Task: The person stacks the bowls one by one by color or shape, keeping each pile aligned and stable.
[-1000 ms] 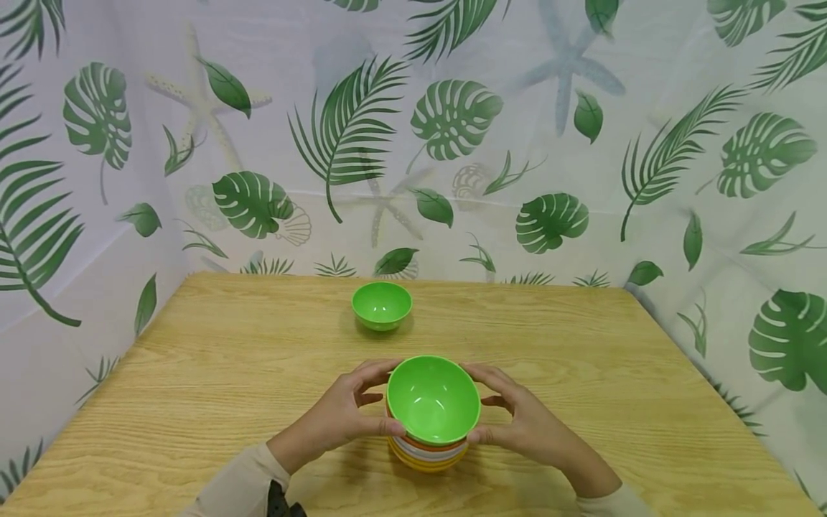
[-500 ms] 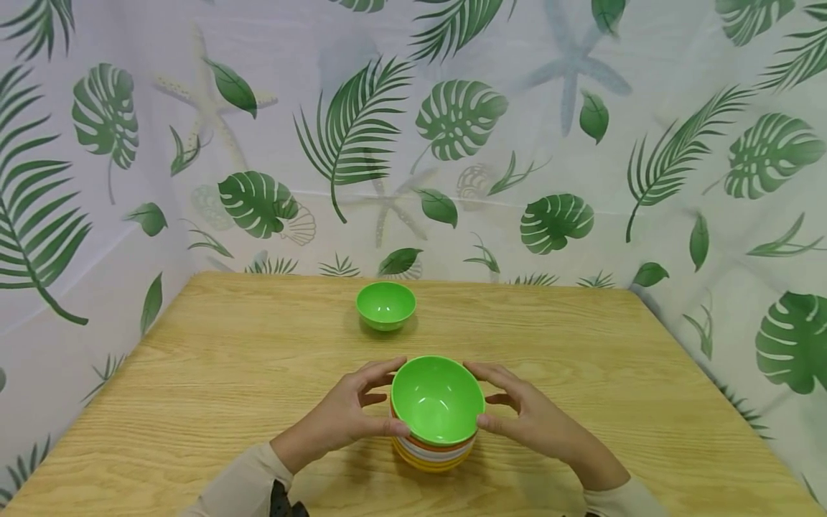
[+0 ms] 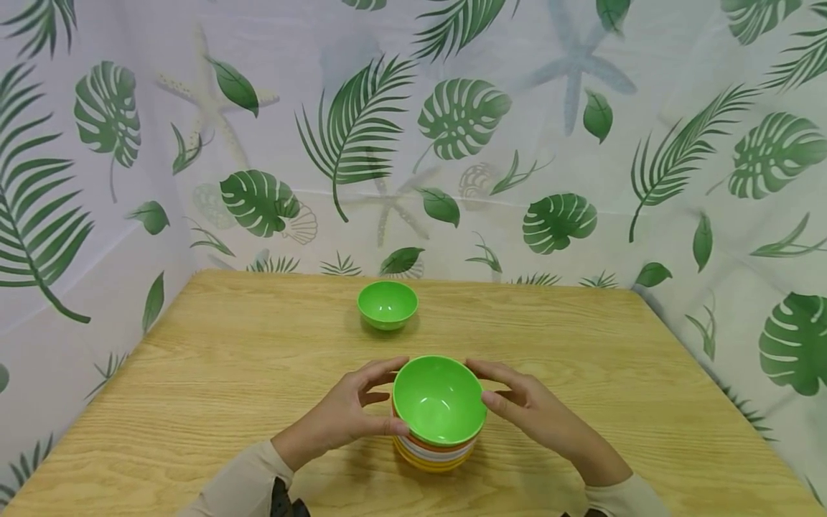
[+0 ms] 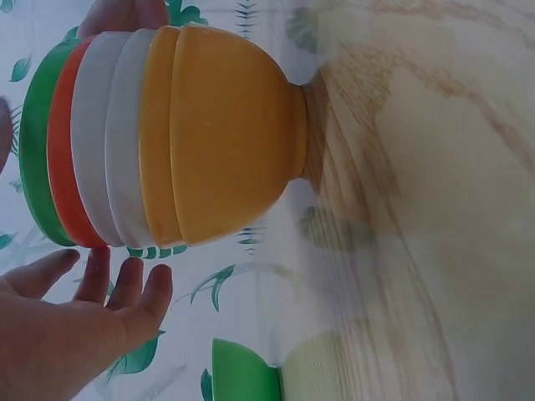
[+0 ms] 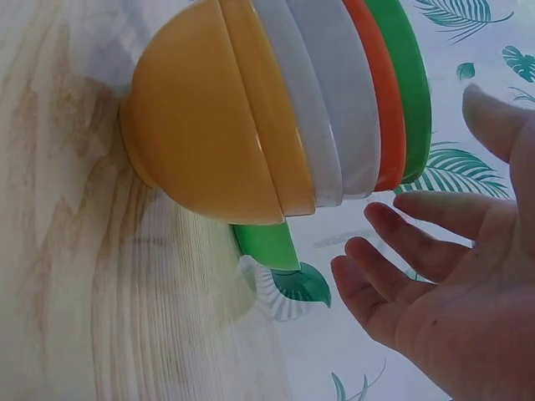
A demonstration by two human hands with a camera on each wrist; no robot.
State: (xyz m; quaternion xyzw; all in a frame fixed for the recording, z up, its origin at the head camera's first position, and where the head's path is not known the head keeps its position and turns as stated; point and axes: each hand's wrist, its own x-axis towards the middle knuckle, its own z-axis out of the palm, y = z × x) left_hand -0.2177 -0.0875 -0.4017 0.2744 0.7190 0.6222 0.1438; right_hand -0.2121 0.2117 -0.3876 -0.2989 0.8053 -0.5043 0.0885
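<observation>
A stack of nested bowls stands upright on the wooden table. Its top green bowl (image 3: 439,398) sits in an orange bowl (image 5: 380,92), above two white bowls (image 5: 326,100) and two yellow bowls (image 4: 234,134). At the left side, my left hand (image 3: 345,411) has its fingers loosely spread, fingertips right at the upper rims and thumb at the near rim. My right hand (image 3: 549,416) is on the opposite side, fingers relaxed. In the right wrist view its fingers show a small gap to the bowls, and the thumb stands away from the green rim.
Farther back on the wooden table (image 3: 258,345) stands another green bowl (image 3: 388,305), apart from the stack. A white cloth (image 3: 478,237) printed with leaves and starfish hangs behind the table and along its sides.
My right thumb has moved from the stack's front up and outward to the right, and the right hand has eased off slightly. The left hand and the stack hold their places.
</observation>
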